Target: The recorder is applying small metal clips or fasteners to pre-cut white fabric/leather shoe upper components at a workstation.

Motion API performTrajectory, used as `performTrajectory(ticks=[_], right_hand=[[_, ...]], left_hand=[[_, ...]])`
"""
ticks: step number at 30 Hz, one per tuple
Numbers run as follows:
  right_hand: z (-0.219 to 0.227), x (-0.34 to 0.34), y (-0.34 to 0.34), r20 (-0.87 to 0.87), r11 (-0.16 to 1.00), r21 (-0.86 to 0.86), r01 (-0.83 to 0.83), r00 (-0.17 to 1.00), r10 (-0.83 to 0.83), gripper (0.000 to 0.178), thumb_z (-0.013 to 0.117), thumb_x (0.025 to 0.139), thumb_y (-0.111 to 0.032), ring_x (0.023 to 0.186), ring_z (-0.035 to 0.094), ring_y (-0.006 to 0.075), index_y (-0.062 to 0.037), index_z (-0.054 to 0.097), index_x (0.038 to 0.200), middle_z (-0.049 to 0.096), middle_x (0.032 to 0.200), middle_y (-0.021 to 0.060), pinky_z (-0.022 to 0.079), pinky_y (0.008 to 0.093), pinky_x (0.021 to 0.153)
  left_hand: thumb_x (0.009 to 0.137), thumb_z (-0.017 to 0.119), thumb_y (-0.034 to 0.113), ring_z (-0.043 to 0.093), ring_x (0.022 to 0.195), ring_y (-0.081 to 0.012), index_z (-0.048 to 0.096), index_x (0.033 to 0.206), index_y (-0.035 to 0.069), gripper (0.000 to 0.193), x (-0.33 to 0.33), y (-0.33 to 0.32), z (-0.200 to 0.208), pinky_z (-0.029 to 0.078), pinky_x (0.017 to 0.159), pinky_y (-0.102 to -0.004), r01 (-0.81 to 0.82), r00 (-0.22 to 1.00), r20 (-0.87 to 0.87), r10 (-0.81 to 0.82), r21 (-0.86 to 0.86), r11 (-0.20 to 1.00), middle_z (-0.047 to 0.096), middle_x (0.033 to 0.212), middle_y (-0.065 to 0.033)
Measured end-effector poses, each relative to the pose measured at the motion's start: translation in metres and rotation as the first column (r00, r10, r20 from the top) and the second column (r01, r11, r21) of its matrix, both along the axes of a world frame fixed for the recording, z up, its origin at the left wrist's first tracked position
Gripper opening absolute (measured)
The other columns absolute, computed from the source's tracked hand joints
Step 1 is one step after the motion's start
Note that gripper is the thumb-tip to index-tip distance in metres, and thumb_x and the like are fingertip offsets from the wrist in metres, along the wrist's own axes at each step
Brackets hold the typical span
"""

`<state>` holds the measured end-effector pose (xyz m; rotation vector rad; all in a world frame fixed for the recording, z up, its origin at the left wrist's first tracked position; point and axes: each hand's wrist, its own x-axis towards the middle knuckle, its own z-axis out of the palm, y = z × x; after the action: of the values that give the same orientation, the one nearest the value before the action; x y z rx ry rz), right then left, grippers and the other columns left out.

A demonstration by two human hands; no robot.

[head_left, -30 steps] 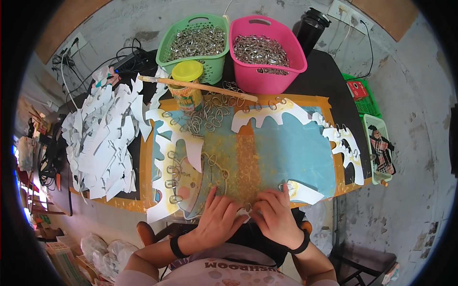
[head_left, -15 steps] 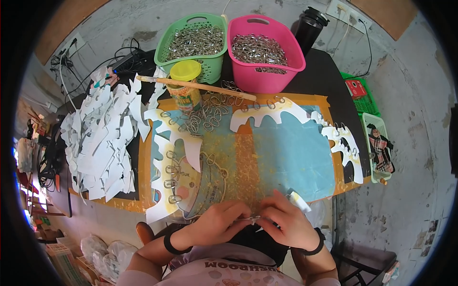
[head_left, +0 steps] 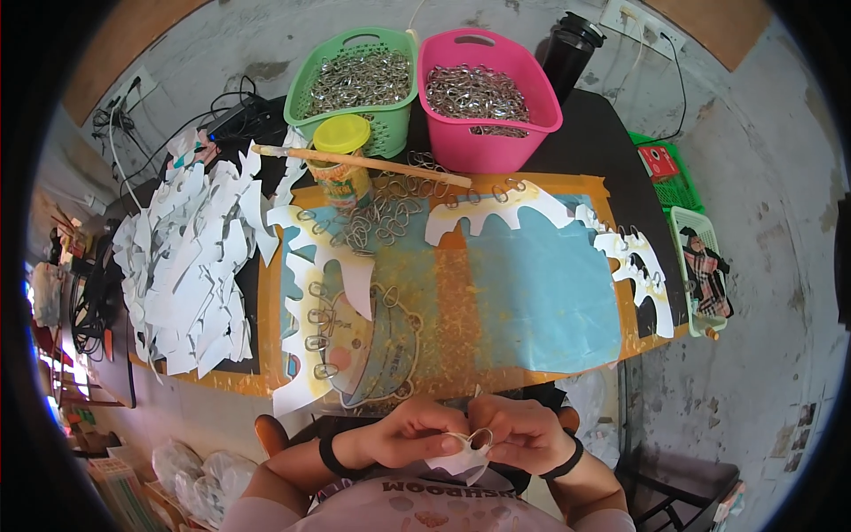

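Near my body, past the table's front edge, both hands are closed together on a small white paper cut-out with a metal ring at its upper edge. The fingers of my left hand pinch the paper left of the ring. My right hand grips it from the other side, thumb beside the ring. Folded fingers hide part of the paper. On the table, similar white cut-outs with rings along them lie at the left, top and right. Loose metal rings are heaped beyond.
A green basket and a pink basket full of rings stand at the back. A brush rests against a yellow-lidded jar. White paper pieces pile at left; a black bottle stands behind.
Both hands have come down toward my body and turned, so the white cut-out and ring between the fingers now show. The white piece seen beside my right hand no longer shows there.
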<state>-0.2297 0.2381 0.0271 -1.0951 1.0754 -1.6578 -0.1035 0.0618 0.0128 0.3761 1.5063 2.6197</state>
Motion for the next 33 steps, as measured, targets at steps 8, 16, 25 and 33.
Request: performTrajectory(ticks=[8,16,25,33], right_hand=[[-0.018,0.012,0.010,0.134,0.977,0.175,0.120,0.980,-0.145,0.005,0.055,0.095,-0.002,0.083,0.052,0.0158,0.0021,0.054,0.093,0.057,0.097,0.0107,0.041,0.0275,0.072],[-0.014,0.021,-0.002,-0.378,0.832,0.228,0.505,0.834,-0.402,0.008,0.061,0.086,-0.001,0.065,0.051,0.0142,0.0004,0.054,0.084,0.056,0.079,0.0076,0.040,0.0263,0.057],[0.003,0.010,-0.004,-0.224,0.922,0.216,0.321,0.936,-0.273,0.013,0.062,0.086,-0.007,0.060,0.048,0.0158,0.0015,0.054,0.080,0.054,0.073,0.0090,0.038,0.0267,0.056],[-0.015,0.018,-0.004,0.289,0.964,0.258,0.055,0.948,-0.132,0.029,0.051,0.100,-0.019,0.067,0.055,0.0107,0.0027,0.057,0.083,0.058,0.070,0.0047,0.042,0.0247,0.061]], left_hand=[[0.098,0.051,0.038,0.057,0.072,-0.0178,0.061,0.100,-0.004,0.043,0.004,0.010,-0.027,0.044,0.067,-0.0283,-0.128,0.929,0.362,0.076,0.119,0.985,0.062,0.087,-0.0099],[0.089,0.068,0.022,0.060,0.081,-0.0114,0.061,0.106,-0.002,0.030,0.000,0.022,-0.008,0.049,0.075,-0.0270,-0.363,0.885,0.314,0.342,0.007,0.932,0.065,0.094,-0.0062],[0.092,0.066,0.013,0.052,0.066,-0.0043,0.066,0.088,0.001,0.013,-0.007,0.010,0.011,0.040,0.056,-0.0225,-0.266,0.913,0.233,0.335,-0.280,0.922,0.060,0.073,0.0007],[0.092,0.065,0.016,0.061,0.061,-0.0148,0.066,0.083,-0.003,0.021,0.000,0.006,-0.003,0.046,0.055,-0.0253,-0.085,0.955,0.289,0.070,0.039,0.996,0.065,0.070,-0.0084]])
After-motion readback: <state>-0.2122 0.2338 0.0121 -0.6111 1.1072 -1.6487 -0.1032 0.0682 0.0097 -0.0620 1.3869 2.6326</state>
